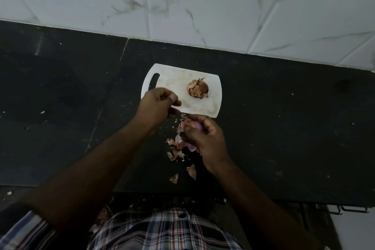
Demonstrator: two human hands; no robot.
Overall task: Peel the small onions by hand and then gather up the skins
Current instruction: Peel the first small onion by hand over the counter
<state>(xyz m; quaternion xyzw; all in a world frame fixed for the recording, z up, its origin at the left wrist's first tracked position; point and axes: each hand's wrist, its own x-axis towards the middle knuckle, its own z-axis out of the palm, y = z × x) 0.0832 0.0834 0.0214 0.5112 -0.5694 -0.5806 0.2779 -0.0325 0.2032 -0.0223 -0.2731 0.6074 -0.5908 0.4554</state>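
One small onion (191, 126) is sitting in my right hand (203, 138), fingers curling round it above the counter (284, 128); my left hand (157, 105) is pinching a skin scrap. Peeling downward should be dropping flakes onto the skins (178, 148).

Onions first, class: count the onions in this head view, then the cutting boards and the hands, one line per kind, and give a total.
Onions: 2, one unpeeled onion on the board, one onion in the right hand
Cutting board: 1
Hands: 2, left hand and right hand
Total: 5
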